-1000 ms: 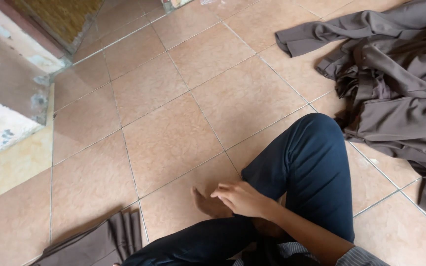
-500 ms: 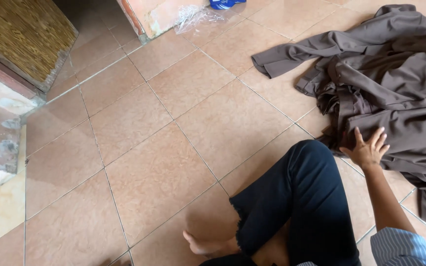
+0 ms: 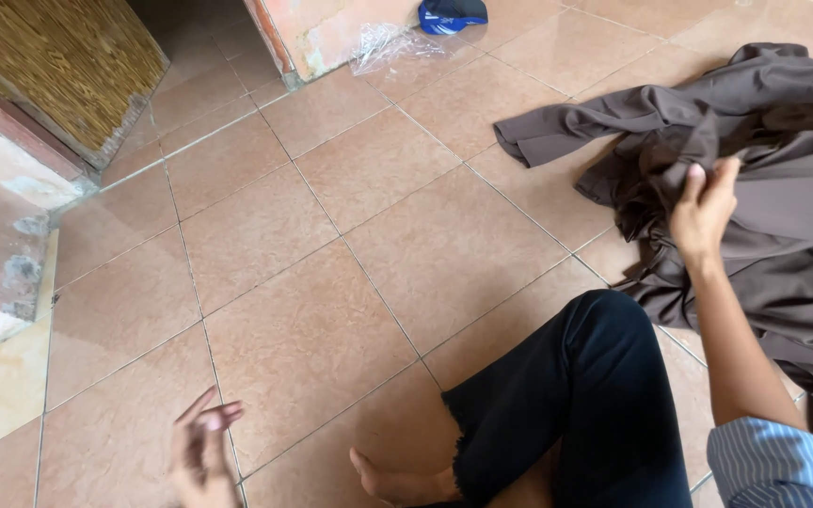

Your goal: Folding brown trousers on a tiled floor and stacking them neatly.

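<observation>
right hand (image 3: 703, 212) pinching a fold of the brown cloth (image 3: 783, 216) | cloth heaped on tiled floor (image 3: 265, 235), right of bent knee (image 3: 604, 376), stretching away from it | left hand (image 3: 201, 450) loose, empty, well left of cloth | clear wrapper (image 3: 383, 47), blue thing (image 3: 452, 14) beyond cloth by wall

I am sitting on the tiled floor (image 3: 331, 282), my right hand (image 3: 703, 212) pinching a fold of the dark brown cloth (image 3: 783, 216) that is lying crumpled beside my knee. My left hand (image 3: 201, 452) is hovering open above the tiles, touching nothing, near my bare foot (image 3: 397, 480).
</observation>
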